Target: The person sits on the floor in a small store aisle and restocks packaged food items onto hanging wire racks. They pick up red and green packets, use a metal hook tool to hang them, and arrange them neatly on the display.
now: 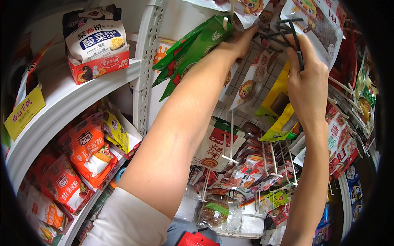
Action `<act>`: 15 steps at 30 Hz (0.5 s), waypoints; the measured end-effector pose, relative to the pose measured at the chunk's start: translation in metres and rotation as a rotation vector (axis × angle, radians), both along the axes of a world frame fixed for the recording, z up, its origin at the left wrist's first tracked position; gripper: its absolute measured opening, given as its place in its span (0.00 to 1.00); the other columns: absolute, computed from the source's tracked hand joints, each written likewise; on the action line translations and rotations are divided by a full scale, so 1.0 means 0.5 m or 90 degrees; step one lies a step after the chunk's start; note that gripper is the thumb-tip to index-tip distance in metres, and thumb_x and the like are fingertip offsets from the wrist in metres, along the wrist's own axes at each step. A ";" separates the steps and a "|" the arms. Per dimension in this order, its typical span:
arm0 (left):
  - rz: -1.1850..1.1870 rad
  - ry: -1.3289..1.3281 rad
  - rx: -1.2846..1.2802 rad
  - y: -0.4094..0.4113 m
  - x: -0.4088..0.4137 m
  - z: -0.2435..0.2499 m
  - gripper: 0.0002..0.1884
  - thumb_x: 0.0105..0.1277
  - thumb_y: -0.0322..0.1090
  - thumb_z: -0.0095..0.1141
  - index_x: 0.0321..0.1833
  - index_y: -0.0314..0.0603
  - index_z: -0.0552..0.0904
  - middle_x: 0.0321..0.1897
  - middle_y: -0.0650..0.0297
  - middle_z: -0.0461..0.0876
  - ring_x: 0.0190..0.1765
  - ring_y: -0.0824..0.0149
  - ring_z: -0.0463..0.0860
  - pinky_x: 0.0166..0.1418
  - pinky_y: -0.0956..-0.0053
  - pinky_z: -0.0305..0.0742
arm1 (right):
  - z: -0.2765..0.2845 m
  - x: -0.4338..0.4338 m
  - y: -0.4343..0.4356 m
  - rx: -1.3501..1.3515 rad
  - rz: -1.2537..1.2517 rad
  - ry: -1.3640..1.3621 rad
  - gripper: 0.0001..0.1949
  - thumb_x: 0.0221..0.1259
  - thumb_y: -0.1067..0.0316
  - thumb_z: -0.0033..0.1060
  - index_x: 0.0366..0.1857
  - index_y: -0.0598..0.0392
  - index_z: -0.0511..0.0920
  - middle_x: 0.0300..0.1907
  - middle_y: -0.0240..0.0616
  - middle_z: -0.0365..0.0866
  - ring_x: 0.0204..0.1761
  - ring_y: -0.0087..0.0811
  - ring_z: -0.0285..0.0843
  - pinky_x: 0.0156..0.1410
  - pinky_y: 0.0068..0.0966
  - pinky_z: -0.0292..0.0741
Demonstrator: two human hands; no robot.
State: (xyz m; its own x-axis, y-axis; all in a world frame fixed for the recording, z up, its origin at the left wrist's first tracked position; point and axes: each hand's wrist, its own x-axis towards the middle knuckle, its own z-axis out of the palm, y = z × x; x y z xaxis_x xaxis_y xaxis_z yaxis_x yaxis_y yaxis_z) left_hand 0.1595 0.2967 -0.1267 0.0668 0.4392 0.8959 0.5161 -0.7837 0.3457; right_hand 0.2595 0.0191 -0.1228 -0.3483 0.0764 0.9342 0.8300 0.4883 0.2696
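My left hand [241, 41] reaches up among the hanging packets, beside green packets [197, 52] on a white hook [225, 23]; its fingers are partly hidden behind the packets and bags. My right hand [304, 64] is closed around black metal display hooks [295, 40], which reach across towards the left hand. A white-and-grey bag [323, 30] hangs just behind the right hand. Between the forearms hang a slim white packet with a cartoon face [254, 77] and yellow-green packets [277, 101].
At left, a white shelf [92, 83] carries a boxed food bag [95, 40], with orange and red starch bags [89, 147] below. A perforated upright [144, 77] stands beside it. White hooks [274, 166] stick out below the hands, among sauce packets [243, 175]. More packets hang at right [338, 138].
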 end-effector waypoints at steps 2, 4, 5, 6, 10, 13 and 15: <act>0.047 -0.019 0.044 0.018 0.002 0.002 0.38 0.65 0.19 0.50 0.77 0.62 0.63 0.76 0.52 0.64 0.75 0.46 0.65 0.75 0.57 0.65 | 0.001 -0.007 0.000 -0.003 0.015 0.000 0.15 0.65 0.78 0.56 0.56 0.60 0.77 0.40 0.55 0.85 0.45 0.56 0.84 0.46 0.43 0.77; 0.076 -0.017 0.080 -0.009 0.020 -0.007 0.36 0.65 0.21 0.51 0.76 0.64 0.64 0.74 0.50 0.66 0.74 0.44 0.67 0.74 0.55 0.65 | -0.004 0.003 0.007 0.013 0.011 -0.014 0.15 0.66 0.78 0.56 0.56 0.59 0.78 0.40 0.55 0.85 0.45 0.55 0.84 0.47 0.42 0.77; 0.070 -0.021 0.065 -0.028 0.028 -0.006 0.35 0.66 0.22 0.51 0.75 0.65 0.65 0.73 0.48 0.67 0.74 0.43 0.67 0.74 0.54 0.65 | -0.006 0.009 0.010 0.021 0.007 -0.022 0.15 0.66 0.78 0.56 0.55 0.59 0.78 0.41 0.55 0.85 0.45 0.55 0.84 0.47 0.42 0.78; 0.074 -0.024 0.054 -0.054 0.019 0.000 0.34 0.66 0.24 0.52 0.75 0.66 0.65 0.72 0.47 0.67 0.73 0.42 0.67 0.74 0.54 0.65 | -0.004 0.009 0.010 0.018 0.020 -0.021 0.15 0.66 0.77 0.57 0.56 0.59 0.78 0.41 0.54 0.86 0.46 0.55 0.83 0.47 0.42 0.78; 0.089 -0.007 0.120 -0.033 0.011 0.001 0.32 0.67 0.31 0.55 0.74 0.68 0.66 0.70 0.43 0.69 0.72 0.40 0.69 0.73 0.52 0.65 | 0.001 0.028 0.030 0.074 -0.006 -0.073 0.12 0.73 0.71 0.56 0.56 0.60 0.79 0.42 0.38 0.88 0.33 0.24 0.77 0.41 0.25 0.76; 0.141 0.090 0.191 -0.031 0.004 0.002 0.31 0.67 0.32 0.56 0.72 0.68 0.68 0.69 0.47 0.71 0.72 0.43 0.70 0.71 0.52 0.67 | 0.002 0.023 0.017 0.000 -0.065 -0.056 0.11 0.74 0.71 0.56 0.55 0.57 0.80 0.39 0.34 0.86 0.31 0.20 0.72 0.39 0.22 0.73; 0.165 0.096 0.214 -0.028 0.005 0.008 0.30 0.67 0.31 0.56 0.72 0.67 0.68 0.69 0.48 0.72 0.71 0.44 0.70 0.71 0.53 0.68 | -0.003 0.018 0.015 -0.055 -0.040 -0.004 0.10 0.74 0.70 0.56 0.54 0.56 0.81 0.38 0.33 0.86 0.30 0.18 0.71 0.38 0.21 0.72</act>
State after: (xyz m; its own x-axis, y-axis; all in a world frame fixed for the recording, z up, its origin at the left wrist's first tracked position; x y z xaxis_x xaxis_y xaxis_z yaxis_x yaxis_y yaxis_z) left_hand 0.1622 0.2829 -0.1227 0.1334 0.1442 0.9805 0.7356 -0.6774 -0.0004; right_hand 0.2686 0.0267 -0.1242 -0.3457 0.1778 0.9213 0.8582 0.4569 0.2339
